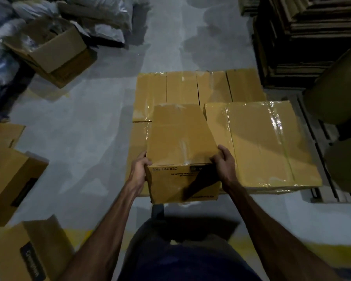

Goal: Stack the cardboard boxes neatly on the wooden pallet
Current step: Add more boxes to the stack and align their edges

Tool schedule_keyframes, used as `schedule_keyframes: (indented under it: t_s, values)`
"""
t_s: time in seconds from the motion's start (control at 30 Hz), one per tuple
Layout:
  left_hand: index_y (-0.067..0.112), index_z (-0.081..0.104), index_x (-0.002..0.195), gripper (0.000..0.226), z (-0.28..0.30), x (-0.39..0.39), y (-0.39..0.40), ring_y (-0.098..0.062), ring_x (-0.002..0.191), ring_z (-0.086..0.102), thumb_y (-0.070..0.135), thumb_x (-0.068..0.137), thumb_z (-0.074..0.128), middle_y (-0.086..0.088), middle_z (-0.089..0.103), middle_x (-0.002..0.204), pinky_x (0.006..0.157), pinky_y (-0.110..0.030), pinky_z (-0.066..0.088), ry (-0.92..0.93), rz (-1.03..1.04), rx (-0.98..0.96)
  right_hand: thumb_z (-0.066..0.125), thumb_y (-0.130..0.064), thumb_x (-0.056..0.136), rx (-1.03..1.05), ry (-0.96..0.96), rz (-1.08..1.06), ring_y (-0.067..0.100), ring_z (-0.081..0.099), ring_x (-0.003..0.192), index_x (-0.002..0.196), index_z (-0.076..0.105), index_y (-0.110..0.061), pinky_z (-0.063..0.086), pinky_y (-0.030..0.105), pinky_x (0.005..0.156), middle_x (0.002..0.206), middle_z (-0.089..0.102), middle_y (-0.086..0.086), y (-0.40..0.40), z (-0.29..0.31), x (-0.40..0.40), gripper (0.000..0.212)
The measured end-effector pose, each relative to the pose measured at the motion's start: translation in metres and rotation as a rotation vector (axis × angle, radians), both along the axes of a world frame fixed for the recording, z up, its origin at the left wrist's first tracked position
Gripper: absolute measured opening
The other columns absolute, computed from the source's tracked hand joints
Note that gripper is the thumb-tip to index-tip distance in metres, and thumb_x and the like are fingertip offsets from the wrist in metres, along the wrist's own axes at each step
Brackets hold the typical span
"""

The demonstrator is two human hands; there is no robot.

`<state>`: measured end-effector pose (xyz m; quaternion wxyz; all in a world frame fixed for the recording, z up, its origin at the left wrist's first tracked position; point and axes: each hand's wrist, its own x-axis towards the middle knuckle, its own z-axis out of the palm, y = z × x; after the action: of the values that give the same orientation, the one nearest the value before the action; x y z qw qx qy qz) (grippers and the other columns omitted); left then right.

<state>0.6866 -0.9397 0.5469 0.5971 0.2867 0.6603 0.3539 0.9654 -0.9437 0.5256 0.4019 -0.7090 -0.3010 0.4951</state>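
You've got the box (180, 142) gripped by both hands at its near end: left hand (139, 167) curled round the near-left top corner, right hand (224, 163) curled round the near-right top corner, thumbs on the taped lid. Long axis runs straight away from you; near end face reads "CEILING FAN", upside down from your view. Far end sits over the stacked boxes (199, 86), near end overhangs their near edge above the floor (89, 122). Whether it rests on them or is held just clear, can't tell. Just to its right, nearly touching, a wide flat box (265, 142) lies on the same layer, long axis across. Pallet (324, 169) slats show only at the right edge of the stack. Open carton (49, 49) sits well apart, far left on the floor; more cartons (10, 175) near left.
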Motion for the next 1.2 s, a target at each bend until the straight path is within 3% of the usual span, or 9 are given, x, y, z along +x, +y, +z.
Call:
schedule_keyframes:
  t_s: [0.17, 0.3, 0.4, 0.6, 0.8, 0.93, 1.03, 1.13, 1.2]
  values:
    - [0.024, 0.062, 0.141, 0.066, -0.031, -0.02, 0.043, -0.023, 0.102, 0.063, -0.003, 0.083, 0.045, -0.006, 0.073, 0.122, 0.076, -0.037, 0.05, 0.013, -0.061, -0.009, 0.056, -0.002, 0.098, -0.063, -0.005, -0.035, 0.025, 0.054, 0.128, 0.154, 0.044, -0.02, 0.055, 0.047, 0.105, 0.143, 0.052, 0.001, 0.018, -0.019, -0.019, 0.059]
    - [0.018, 0.045, 0.159, 0.085, -0.065, -0.033, 0.071, -0.027, 0.142, 0.047, -0.007, 0.078, 0.049, 0.0, 0.049, 0.159, 0.115, -0.055, 0.042, 0.031, -0.094, -0.079, 0.054, 0.005, 0.096, -0.094, -0.023, -0.061, 0.022, 0.052, 0.127, 0.155, 0.044, -0.02, 0.056, 0.039, 0.097, 0.145, 0.049, -0.002, 0.035, -0.05, -0.027, 0.064]
    - [0.013, 0.04, 0.16, 0.081, -0.091, -0.03, 0.081, -0.026, 0.152, 0.035, -0.02, 0.085, 0.04, 0.0, 0.037, 0.167, 0.115, -0.051, 0.04, 0.049, -0.08, -0.118, 0.056, 0.007, 0.091, -0.151, -0.039, -0.049, 0.026, 0.054, 0.13, 0.153, 0.044, -0.025, 0.058, 0.05, 0.099, 0.152, 0.049, 0.001, 0.042, -0.079, -0.026, 0.072]
    - [0.018, 0.036, 0.163, 0.079, -0.162, -0.02, 0.078, -0.027, 0.146, 0.043, -0.022, 0.095, 0.03, 0.002, 0.042, 0.163, 0.12, -0.053, 0.038, 0.045, -0.061, -0.223, 0.058, 0.007, 0.084, -0.241, -0.085, 0.023, 0.04, 0.067, 0.108, 0.152, 0.041, -0.031, 0.062, 0.037, 0.068, 0.141, 0.057, 0.008, 0.041, -0.146, -0.013, 0.08]
    - [0.016, 0.037, 0.162, 0.051, -0.219, -0.002, 0.042, -0.05, 0.143, 0.042, 0.003, 0.113, 0.033, -0.026, 0.038, 0.162, 0.058, -0.018, 0.051, 0.049, -0.019, -0.337, 0.072, -0.011, 0.085, -0.341, -0.04, 0.137, 0.033, 0.057, 0.132, 0.156, 0.029, -0.039, 0.059, 0.057, 0.096, 0.153, 0.049, 0.005, 0.017, -0.207, -0.004, 0.087]
    - [0.011, 0.042, 0.159, 0.051, -0.247, 0.011, 0.028, -0.039, 0.146, 0.043, -0.003, 0.111, 0.033, -0.01, 0.037, 0.167, 0.076, -0.027, 0.053, 0.041, -0.062, -0.312, 0.07, -0.002, 0.095, -0.369, -0.007, 0.345, 0.03, 0.048, 0.143, 0.167, 0.015, -0.022, 0.054, 0.046, 0.105, 0.159, 0.043, 0.005, 0.014, -0.206, -0.017, 0.092]
    - [0.009, 0.038, 0.161, 0.063, -0.255, 0.015, 0.022, -0.033, 0.151, 0.038, -0.017, 0.104, 0.034, -0.007, 0.034, 0.167, 0.097, -0.036, 0.049, 0.045, -0.007, -0.278, 0.073, -0.016, 0.094, -0.319, -0.217, 0.471, 0.022, 0.057, 0.129, 0.155, 0.041, -0.02, 0.048, 0.031, 0.103, 0.139, 0.061, -0.004, 0.006, -0.205, -0.027, 0.069]
    - [0.003, 0.042, 0.157, 0.071, -0.263, 0.011, 0.013, -0.022, 0.122, 0.06, -0.026, 0.093, 0.039, -0.012, 0.05, 0.154, 0.078, -0.023, 0.053, 0.073, -0.052, -0.185, 0.069, -0.022, 0.098, -0.237, -0.314, 0.519, -0.003, 0.057, 0.088, 0.119, 0.054, -0.034, 0.041, 0.01, 0.072, 0.099, 0.057, -0.027, -0.009, -0.202, -0.023, 0.028]
    - [0.005, 0.051, 0.148, 0.065, -0.269, 0.008, 0.006, -0.021, 0.101, 0.064, -0.022, 0.089, 0.046, -0.016, 0.063, 0.134, 0.069, -0.021, 0.054, 0.127, -0.11, -0.182, 0.061, -0.026, 0.103, -0.213, -0.333, 0.509, -0.003, 0.057, 0.087, 0.118, 0.056, -0.036, 0.051, 0.022, 0.083, 0.099, 0.06, -0.025, -0.018, -0.203, -0.017, 0.019]
